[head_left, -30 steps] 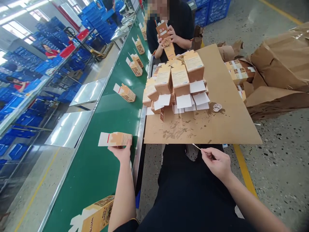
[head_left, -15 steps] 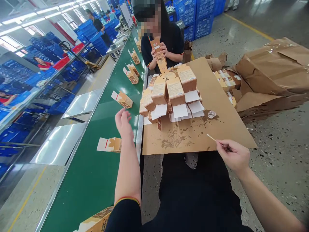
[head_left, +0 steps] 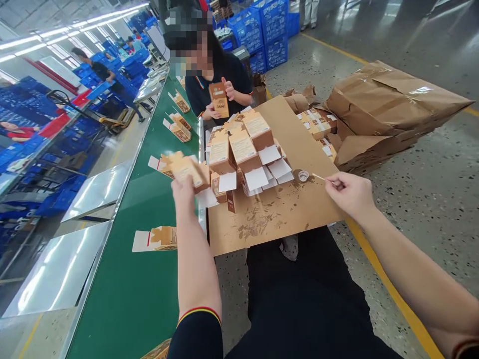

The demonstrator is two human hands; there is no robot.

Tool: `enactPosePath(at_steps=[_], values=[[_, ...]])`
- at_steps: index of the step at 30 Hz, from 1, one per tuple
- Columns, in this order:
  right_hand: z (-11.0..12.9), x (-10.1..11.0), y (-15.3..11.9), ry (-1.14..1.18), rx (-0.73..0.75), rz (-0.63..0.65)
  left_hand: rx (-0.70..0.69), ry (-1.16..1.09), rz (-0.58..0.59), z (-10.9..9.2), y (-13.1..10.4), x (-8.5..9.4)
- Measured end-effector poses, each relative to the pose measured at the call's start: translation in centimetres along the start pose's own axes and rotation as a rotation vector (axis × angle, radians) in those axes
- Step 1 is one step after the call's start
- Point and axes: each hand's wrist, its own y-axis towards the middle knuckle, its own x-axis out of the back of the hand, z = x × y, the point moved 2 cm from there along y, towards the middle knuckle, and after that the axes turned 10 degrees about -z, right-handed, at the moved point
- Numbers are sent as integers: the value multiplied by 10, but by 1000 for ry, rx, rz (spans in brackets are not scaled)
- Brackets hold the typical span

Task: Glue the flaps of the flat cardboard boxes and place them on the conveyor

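My left hand (head_left: pixel 184 192) grips a tan and brown carton (head_left: pixel 190 174) with a white flap hanging open, held over the edge of the green conveyor belt (head_left: pixel 129 199). Right beside it, a pile of similar open cartons (head_left: pixel 243 149) lies on a brown cardboard sheet (head_left: pixel 224 232). In my right hand (head_left: pixel 350 192) a cotton swab (head_left: pixel 319 177) is pinched between thumb and fingers. Its tip points at a small clear round dish (head_left: pixel 303 175) on the sheet, close by but seemingly apart. Dark wet spots mark the cardboard around the dish.
Other flat-lying cartons (head_left: pixel 160 238) sit along the belt. Across the pile, a co-worker (head_left: pixel 224 65) holds a brown carton (head_left: pixel 220 99) in both hands. A big paper-wrapped bundle (head_left: pixel 389 104) stands on the floor at right, with blue crates (head_left: pixel 275 30) behind.
My left hand was raised with nothing in it over the belt and now holds a carton. My right hand has brought the swab near the dish. The view has shifted.
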Motion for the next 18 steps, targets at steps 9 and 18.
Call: enactPosePath(at_steps=[9,18], values=[[9,-44,45,-266,92,374,377,-484,321,26,-183,98],[8,-27,6,-30,38,227,436,-316,235,56,-235,46]])
